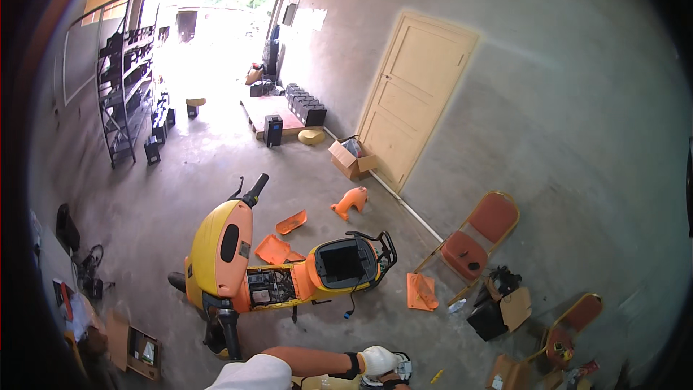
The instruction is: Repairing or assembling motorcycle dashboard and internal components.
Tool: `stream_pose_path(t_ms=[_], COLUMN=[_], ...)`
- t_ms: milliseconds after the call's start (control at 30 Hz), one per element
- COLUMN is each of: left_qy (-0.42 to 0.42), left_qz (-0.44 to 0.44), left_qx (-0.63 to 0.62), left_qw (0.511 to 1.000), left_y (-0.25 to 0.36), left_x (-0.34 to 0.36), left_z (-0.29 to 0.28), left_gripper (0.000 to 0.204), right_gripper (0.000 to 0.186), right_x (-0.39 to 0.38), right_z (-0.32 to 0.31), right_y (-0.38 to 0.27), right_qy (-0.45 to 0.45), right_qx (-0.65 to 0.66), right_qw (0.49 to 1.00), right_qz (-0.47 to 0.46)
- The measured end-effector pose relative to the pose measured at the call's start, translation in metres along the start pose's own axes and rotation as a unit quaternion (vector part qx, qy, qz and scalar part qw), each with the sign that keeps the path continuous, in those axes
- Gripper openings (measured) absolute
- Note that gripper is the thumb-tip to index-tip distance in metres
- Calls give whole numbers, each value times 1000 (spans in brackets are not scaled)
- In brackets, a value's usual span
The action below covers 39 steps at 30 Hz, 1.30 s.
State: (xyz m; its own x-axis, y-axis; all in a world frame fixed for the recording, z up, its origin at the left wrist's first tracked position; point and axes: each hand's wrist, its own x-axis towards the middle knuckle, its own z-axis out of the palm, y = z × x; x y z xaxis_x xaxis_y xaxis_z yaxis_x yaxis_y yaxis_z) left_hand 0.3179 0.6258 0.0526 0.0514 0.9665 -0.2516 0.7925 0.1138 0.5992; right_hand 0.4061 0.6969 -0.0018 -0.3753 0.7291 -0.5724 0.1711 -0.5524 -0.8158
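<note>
My left hand (pixel 378 360), in a white glove, is at the lower centre, touching or just beside a small grey-and-black framed piece (pixel 403 367) on a yellow body (pixel 325 384) at the bottom edge. Its fingers are not clear. My right hand (pixel 386 380) is low beside it, mostly hidden, with a dark band at the wrist. Just beyond stands a yellow-and-orange scooter (pixel 206 253), its floorboard compartment (pixel 271 285) uncovered and a cable (pixel 348 312) hanging below the seat area.
Loose orange panels (pixel 274 249) lie around the scooter. Red chairs (pixel 487 220), open boxes (pixel 516 307) and a yellow tool (pixel 437 377) are at the right. Cardboard (pixel 119 339) lies at the left. Shelving (pixel 123 94), black battery cases (pixel 273 130) and a bright doorway are behind.
</note>
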Motion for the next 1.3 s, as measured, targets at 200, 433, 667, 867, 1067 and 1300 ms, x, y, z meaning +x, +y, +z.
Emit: stream_pose_path(t_ms=[200,433,667,867,1067,1300], left_qy=[16,49,27,-39,-49,-6], left_qz=[24,-156,-420,41,88,60], left_qx=[-20,-167,-103,-120,120,82], left_qw=[999,972,901,991,988,995], left_y=[23,24,54,24,30,28], left_x=[-17,-29,-37,-56,-52,-48], left_z=[15,29,0,-25,-36,-11], left_gripper=[34,78,64,32,26,28], right_gripper=[58,58,58,57,57,57], right_x=[-5,-13,-21,-28,-44,-45], right_z=[-10,-18,-29,-46,-67,-57], right_y=[6,14,25,46,67,79], right_qy=[6,10,17,23,41,15], right_qx=[-35,-57,-68,-81,-88,-102], right_qw=[999,998,997,996,995,994], right_qz=[6,17,25,27,32,42])
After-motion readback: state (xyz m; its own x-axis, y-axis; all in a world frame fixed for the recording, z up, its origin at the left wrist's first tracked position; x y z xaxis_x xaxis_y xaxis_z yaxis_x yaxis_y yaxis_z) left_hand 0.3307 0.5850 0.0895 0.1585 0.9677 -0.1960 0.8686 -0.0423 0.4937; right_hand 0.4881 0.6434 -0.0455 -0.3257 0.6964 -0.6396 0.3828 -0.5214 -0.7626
